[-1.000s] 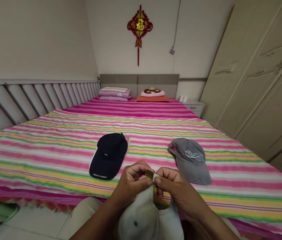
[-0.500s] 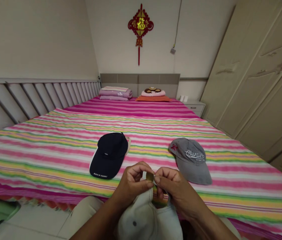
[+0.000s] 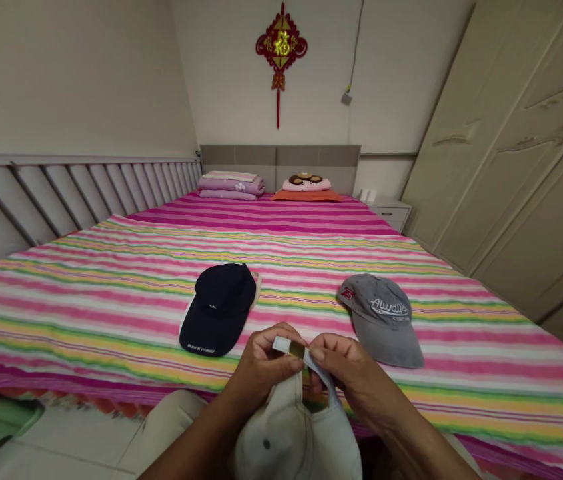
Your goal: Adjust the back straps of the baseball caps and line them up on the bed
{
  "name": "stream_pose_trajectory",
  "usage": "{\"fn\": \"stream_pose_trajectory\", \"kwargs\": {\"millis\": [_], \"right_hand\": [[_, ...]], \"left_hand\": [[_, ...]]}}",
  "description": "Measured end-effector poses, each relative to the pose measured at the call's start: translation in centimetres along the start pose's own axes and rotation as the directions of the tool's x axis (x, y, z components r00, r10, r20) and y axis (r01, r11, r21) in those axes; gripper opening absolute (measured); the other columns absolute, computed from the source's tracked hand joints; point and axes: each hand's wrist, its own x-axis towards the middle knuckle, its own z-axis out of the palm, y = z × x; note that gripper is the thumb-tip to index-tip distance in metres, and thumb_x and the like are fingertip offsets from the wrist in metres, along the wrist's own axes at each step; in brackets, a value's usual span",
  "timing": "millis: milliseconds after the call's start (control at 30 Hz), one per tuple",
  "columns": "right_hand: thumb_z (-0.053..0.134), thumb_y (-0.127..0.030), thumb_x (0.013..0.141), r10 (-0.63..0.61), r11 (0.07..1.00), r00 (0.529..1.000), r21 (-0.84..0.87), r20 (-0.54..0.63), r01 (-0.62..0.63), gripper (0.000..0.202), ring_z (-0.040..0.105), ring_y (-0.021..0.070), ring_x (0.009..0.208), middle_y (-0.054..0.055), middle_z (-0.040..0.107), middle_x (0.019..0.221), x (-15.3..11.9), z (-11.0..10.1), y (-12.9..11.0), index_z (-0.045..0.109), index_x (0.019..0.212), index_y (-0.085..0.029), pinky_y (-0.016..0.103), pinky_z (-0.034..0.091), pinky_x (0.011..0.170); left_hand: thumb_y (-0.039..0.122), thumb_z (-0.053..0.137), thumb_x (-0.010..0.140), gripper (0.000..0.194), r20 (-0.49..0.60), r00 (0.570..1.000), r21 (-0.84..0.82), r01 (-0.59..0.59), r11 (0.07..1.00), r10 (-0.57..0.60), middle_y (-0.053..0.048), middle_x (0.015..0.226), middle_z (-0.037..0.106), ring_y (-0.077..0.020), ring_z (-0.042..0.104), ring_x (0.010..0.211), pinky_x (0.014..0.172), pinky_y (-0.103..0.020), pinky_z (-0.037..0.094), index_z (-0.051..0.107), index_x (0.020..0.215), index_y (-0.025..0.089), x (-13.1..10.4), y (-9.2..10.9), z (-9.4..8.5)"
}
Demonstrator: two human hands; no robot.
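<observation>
A pale cap (image 3: 281, 433) is held low in the middle of the head view, its back opening facing up. My left hand (image 3: 266, 363) pinches the metal buckle (image 3: 297, 349) at the end of its back. My right hand (image 3: 344, 363) grips the cap's pale strap (image 3: 318, 373), whose white end sticks out on the left of the buckle. A dark navy cap (image 3: 221, 303) lies on the bed to the left, and a grey cap (image 3: 386, 320) with white lettering lies to the right.
The striped bedsheet (image 3: 126, 293) spreads under both lying caps. Folded bedding (image 3: 231, 185) and a pink-and-orange stack (image 3: 306, 193) rest by the headboard (image 3: 321, 160). A green stool (image 3: 1, 427) stands on the floor at the lower left.
More of the white strap end now sticks out to the left through the buckle. Both hands have stayed almost in place, and the lying caps have not moved.
</observation>
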Motion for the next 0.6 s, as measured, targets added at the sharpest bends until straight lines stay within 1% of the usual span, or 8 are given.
{"fn": "stream_pose_trajectory", "kwargs": {"millis": [100, 233, 367, 500, 600], "right_hand": [[0.067, -0.04, 0.064, 0.009, 1.0, 1.0, -0.014, 0.001, -0.009, 0.031, 0.042, 0.0063, 0.039, 0.0, 0.055, 0.044, 0.06, -0.34, 0.28, 0.052, 0.06, -0.013, 0.019, 0.028, 0.041], [0.069, -0.036, 0.063, -0.023, 0.999, 1.0, 0.039, 0.004, 0.023, 0.029, 0.039, 0.0048, 0.036, -0.003, 0.051, 0.041, 0.29, -0.52, 0.89, 0.053, 0.058, -0.013, 0.019, 0.026, 0.04], [0.068, -0.036, 0.064, -0.003, 0.999, 1.0, 0.053, 0.004, 0.003, 0.029, 0.04, 0.0053, 0.036, -0.002, 0.052, 0.042, 0.25, -0.52, 0.96, 0.053, 0.058, -0.013, 0.019, 0.027, 0.04], [0.064, -0.038, 0.068, 0.028, 0.999, 0.999, 0.014, 0.028, -0.028, 0.028, 0.046, 0.0081, 0.041, 0.001, 0.056, 0.047, 0.03, -0.65, 0.81, 0.054, 0.061, -0.012, 0.021, 0.033, 0.043], [0.067, -0.034, 0.065, 0.033, 0.999, 0.999, 0.033, 0.006, -0.033, 0.026, 0.043, 0.0063, 0.038, -0.001, 0.054, 0.044, 0.05, -0.74, 0.95, 0.053, 0.06, -0.013, 0.019, 0.029, 0.041]], "left_hand": [[0.024, 0.073, 0.055, 0.02, -0.037, 0.999, -0.027, 0.003, 1.0, -0.004, 0.0, 0.069, 0.053, -0.0089, 0.047, 0.061, 0.057, -0.02, 0.035, 0.067, 0.072, 0.015, 0.0, -0.05, -0.07], [0.022, 0.072, 0.058, 0.018, 0.02, 1.0, 0.033, -0.001, 0.999, 0.0, 0.0, 0.069, 0.054, -0.0093, 0.048, 0.062, 0.058, -0.021, 0.035, 0.067, 0.074, 0.015, 0.02, -0.05, -0.05], [0.02, 0.071, 0.058, 0.017, 0.039, 0.999, 0.074, -0.041, 0.996, 0.038, -0.001, 0.071, 0.055, -0.0105, 0.049, 0.065, 0.06, -0.022, 0.036, 0.067, 0.074, 0.014, 0.06, -0.05, -0.14], [0.023, 0.072, 0.058, 0.018, 0.002, 1.0, 0.04, -0.01, 0.999, 0.01, -0.001, 0.069, 0.054, -0.0104, 0.048, 0.063, 0.058, -0.021, 0.036, 0.066, 0.072, 0.014, 0.02, -0.15, -0.27], [0.023, 0.071, 0.057, 0.019, 0.011, 1.0, 0.036, 0.021, 0.999, -0.021, -0.001, 0.069, 0.053, -0.0106, 0.048, 0.062, 0.057, -0.022, 0.036, 0.065, 0.072, 0.013, -0.03, -0.3, -0.2]]}}
